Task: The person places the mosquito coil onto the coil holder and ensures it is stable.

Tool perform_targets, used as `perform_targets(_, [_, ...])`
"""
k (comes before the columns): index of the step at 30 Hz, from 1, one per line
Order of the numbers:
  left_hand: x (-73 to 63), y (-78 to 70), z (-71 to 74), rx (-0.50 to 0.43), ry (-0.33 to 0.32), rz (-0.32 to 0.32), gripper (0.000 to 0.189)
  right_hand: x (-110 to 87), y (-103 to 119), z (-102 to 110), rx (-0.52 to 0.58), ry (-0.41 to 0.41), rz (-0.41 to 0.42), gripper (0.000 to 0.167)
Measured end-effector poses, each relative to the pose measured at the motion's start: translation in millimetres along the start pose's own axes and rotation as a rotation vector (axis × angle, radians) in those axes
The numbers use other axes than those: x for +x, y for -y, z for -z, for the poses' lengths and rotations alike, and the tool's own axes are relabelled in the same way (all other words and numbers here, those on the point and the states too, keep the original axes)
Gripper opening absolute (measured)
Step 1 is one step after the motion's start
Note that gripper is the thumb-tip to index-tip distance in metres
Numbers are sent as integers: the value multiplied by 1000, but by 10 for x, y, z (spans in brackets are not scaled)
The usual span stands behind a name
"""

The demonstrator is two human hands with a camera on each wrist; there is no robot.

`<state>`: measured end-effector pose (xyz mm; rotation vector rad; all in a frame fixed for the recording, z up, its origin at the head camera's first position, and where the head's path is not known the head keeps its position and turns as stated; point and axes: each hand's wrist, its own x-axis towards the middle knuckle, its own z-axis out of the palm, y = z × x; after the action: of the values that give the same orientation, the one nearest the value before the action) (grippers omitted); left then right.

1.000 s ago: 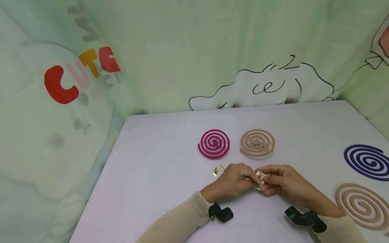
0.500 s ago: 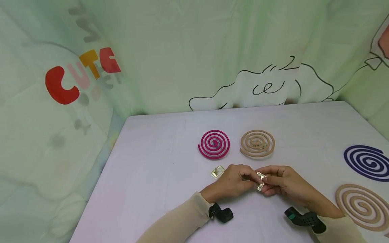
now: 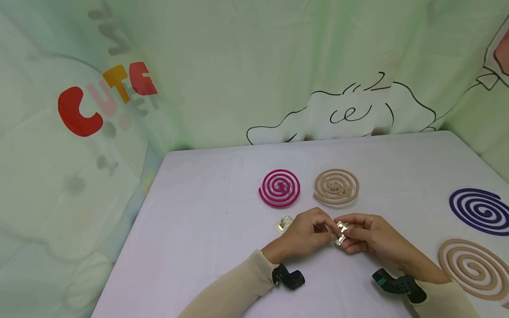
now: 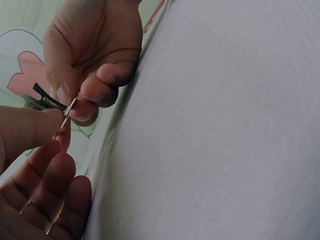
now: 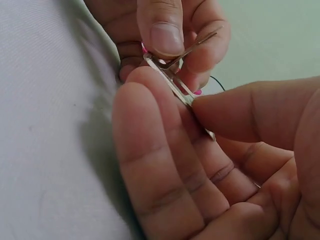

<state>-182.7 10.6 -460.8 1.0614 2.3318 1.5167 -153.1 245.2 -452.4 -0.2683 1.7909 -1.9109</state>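
A small square metal mosquito coil stand (image 3: 341, 233) is held above the table between both hands in the head view. My right hand (image 3: 371, 232) pinches its right edge between thumb and fingers. On the opposite edge, the thumb and fingertips of my left hand (image 3: 308, 232) pinch it. The right wrist view shows the stand (image 5: 172, 82) edge-on, with a thin bent tongue sticking up from the plate beside the left thumb (image 5: 166, 40). A second, similar stand (image 3: 283, 224) lies on the table just beyond the left hand, its tongue raised.
Behind the hands lie a magenta mosquito coil (image 3: 280, 187) and a tan coil (image 3: 336, 186). To the right are a dark blue coil (image 3: 479, 211) and another tan coil (image 3: 473, 269). A white cloth covers the table (image 3: 199, 212); a printed curtain (image 3: 222, 79) hangs behind it.
My left hand has shifted slightly away from the body and its fingers have moved off the stand's face towards its edge. The stand has turned, showing more of its face. The right hand barely moves.
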Motion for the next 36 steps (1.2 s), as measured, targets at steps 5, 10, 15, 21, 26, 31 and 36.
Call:
perform_targets(5, [3,31,5,-64,-24,40,11,-4,16,-9,20,-9,-5,28])
perform_targets(10, [8,44,-1,-66,-24,36,14,5,11,-21,48,-20,8,27])
perform_targets(15, [17,56,-12,-40,-31,24,18,12,7,-29,58,-23,7,26])
perform_targets(21, [10,48,-7,-41,-57,27,17,12,31,-37,20,-42,-43,21])
perform_targets(26, [8,50,-2,-39,-71,34,17,10,44,-39,8,-42,-50,23])
perform_targets(31, [11,36,0,-44,-52,45,19,9,42,-45,4,-46,-45,23])
perform_targets(36, [16,30,3,-5,-55,30,20,8,40,-49,10,-46,-43,22])
